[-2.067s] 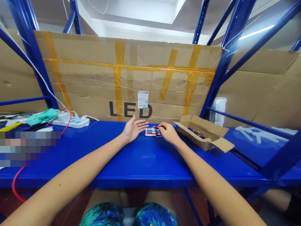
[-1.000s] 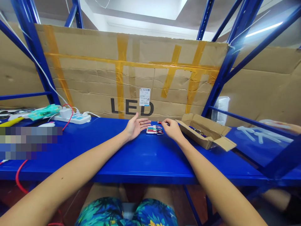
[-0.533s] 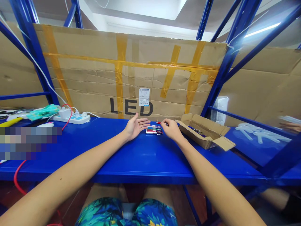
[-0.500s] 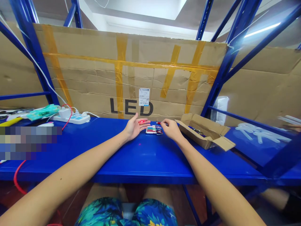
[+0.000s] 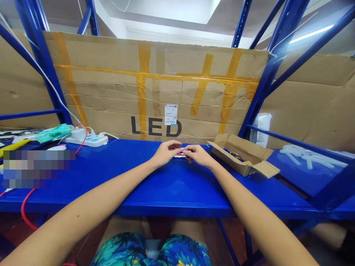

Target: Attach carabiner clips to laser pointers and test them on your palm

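Observation:
Both my hands meet over a row of slim metallic laser pointers lying side by side on the blue table. My left hand is curled, its thumb reaching across to the other hand's fingertips; what it grips, if anything, is hidden. From the right, my right hand closes its fingers on a laser pointer, mostly covered by the fingers. Much of the row is hidden beneath the hands.
An open cardboard box with dark items inside sits to the right. A white power strip with plugs and a red cable are on the left. A large cardboard sheet stands behind, between blue posts. White strips lie far right.
My left hand has turned from an open palm with a red light spot on it to a curled pose, moving right. My hands have come together over the row. The red spot on the palm is gone.

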The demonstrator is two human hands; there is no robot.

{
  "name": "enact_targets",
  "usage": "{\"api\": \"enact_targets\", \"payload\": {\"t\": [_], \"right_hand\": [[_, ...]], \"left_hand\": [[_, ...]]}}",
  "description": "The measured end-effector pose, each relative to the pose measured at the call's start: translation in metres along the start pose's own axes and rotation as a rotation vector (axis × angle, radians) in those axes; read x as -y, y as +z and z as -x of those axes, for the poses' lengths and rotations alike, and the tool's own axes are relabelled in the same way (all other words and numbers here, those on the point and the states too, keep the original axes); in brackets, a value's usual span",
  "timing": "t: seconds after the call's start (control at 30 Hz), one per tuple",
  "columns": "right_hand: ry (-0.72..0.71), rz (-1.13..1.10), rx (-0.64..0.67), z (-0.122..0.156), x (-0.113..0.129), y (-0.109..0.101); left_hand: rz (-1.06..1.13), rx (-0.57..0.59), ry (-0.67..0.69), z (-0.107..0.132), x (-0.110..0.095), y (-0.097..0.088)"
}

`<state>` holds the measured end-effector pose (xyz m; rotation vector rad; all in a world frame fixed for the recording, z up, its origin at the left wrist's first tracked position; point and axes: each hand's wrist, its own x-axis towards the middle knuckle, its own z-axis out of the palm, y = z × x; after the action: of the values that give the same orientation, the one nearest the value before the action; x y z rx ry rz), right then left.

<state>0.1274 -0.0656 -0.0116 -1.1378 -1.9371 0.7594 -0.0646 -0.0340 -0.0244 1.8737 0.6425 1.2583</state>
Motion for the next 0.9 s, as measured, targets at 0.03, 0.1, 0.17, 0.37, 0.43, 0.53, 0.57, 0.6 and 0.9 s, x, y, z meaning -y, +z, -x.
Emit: {"api": "enact_targets", "payload": {"t": [0.03, 0.1, 0.17, 0.37, 0.43, 0.53, 0.57, 0.6, 0.9], "right_hand": [[-0.008, -0.036, 0.012, 0.000, 0.000, 0.000], [-0.003, -0.107, -0.009, -0.001, -0.002, 0.000], [0.026, -0.165, -0.042, -0.002, -0.005, -0.002], [0.078, -0.168, -0.137, -0.019, -0.029, -0.019], [0.066, -0.039, -0.155, -0.028, -0.038, -0.026], [-0.005, 0.264, -0.174, -0.045, -0.050, -0.033], [-0.020, 0.360, -0.178, -0.050, -0.053, -0.034], [-0.029, 0.443, -0.171, -0.056, -0.056, -0.033], [-0.003, 0.597, -0.106, -0.092, -0.085, -0.021]], "left_hand": [[-0.064, 0.009, 0.032, 0.001, -0.002, 0.002], [-0.142, 0.022, 0.056, 0.002, -0.004, 0.005], [-0.163, 0.037, 0.060, 0.001, -0.005, 0.005], [-0.367, 0.006, 0.096, -0.020, 0.005, -0.002], [-0.418, 0.016, 0.093, -0.031, 0.013, -0.005], [-0.437, 0.033, 0.067, -0.046, 0.028, -0.007], [-0.439, 0.027, 0.052, -0.051, 0.034, -0.007], [-0.441, 0.017, 0.034, -0.057, 0.040, -0.008], [-0.395, -0.031, -0.124, -0.089, 0.092, -0.014]]}}
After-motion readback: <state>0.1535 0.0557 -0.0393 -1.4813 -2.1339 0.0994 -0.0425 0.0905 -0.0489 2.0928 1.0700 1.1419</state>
